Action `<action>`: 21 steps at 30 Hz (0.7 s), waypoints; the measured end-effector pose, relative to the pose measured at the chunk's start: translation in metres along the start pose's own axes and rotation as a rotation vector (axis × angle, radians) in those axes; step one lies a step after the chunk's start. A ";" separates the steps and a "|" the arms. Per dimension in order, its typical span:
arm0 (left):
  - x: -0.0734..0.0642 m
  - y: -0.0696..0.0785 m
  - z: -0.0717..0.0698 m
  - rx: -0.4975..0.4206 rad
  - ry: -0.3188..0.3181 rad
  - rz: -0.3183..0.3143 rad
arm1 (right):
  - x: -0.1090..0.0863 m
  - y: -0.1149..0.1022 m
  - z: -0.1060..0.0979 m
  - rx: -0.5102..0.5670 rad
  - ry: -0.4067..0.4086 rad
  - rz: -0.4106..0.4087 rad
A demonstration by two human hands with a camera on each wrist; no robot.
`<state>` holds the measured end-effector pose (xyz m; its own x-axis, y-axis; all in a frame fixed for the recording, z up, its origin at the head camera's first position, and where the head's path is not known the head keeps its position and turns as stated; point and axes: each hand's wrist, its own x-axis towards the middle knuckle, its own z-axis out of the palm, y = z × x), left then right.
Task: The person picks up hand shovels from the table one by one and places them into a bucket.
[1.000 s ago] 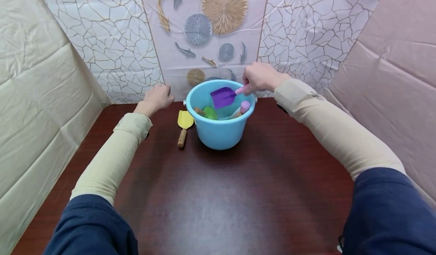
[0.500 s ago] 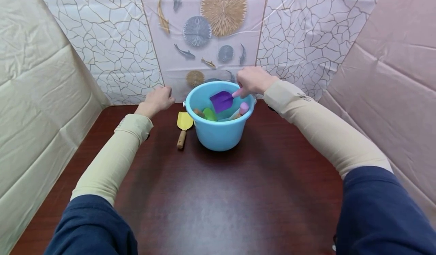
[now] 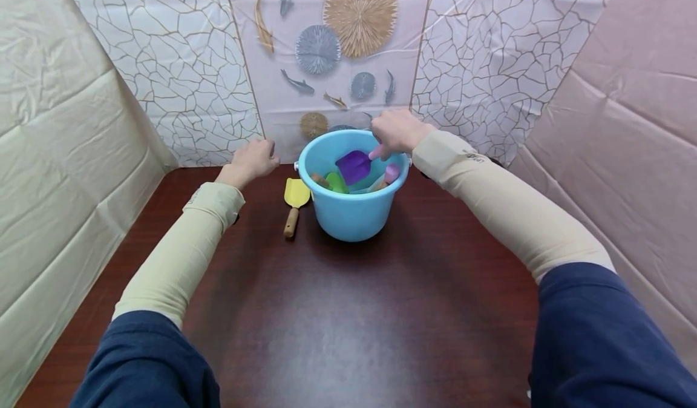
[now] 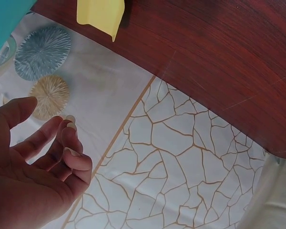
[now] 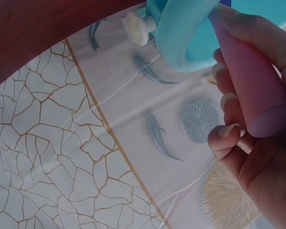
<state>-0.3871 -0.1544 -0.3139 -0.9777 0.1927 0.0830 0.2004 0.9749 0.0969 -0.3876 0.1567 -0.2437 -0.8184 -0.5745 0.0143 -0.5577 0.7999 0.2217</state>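
A light-blue bucket (image 3: 351,217) stands at the back of the table with several toys inside, among them a green piece (image 3: 336,182) and a pink-ended one (image 3: 391,173). My right hand (image 3: 399,131) grips the pink handle (image 5: 255,83) of a toy shovel, over the bucket's right rim. The shovel's purple blade (image 3: 354,167) hangs tilted inside the bucket; whether it touches the toys I cannot tell. Left of the bucket, my left hand (image 3: 250,163) hovers with loosely curled fingers and holds nothing. Just below it on the table lies a yellow shovel (image 3: 296,192) with a wooden handle.
The dark red-brown table (image 3: 332,311) extends in front of the bucket. A patterned cloth wall (image 3: 190,81) rises close behind it. Cream cloth (image 3: 54,154) bounds the left side and pinkish cloth (image 3: 637,135) the right. A white handle knob (image 5: 136,27) sticks out from the bucket's side.
My right hand has moved left and slightly down, bringing the purple shovel lower into the bucket. The left hand and the yellow shovel have stayed nearly in place.
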 end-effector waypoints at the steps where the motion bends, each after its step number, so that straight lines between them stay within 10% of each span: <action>1: 0.000 0.000 0.000 0.000 0.001 0.001 | 0.001 -0.001 0.000 -0.002 -0.002 -0.001; 21: 0.000 -0.002 0.001 0.007 -0.020 -0.007 | 0.005 -0.006 0.009 -0.021 -0.026 0.002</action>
<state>-0.3876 -0.1562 -0.3147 -0.9801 0.1883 0.0626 0.1935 0.9769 0.0903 -0.3898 0.1503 -0.2534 -0.8228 -0.5682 -0.0109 -0.5536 0.7969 0.2417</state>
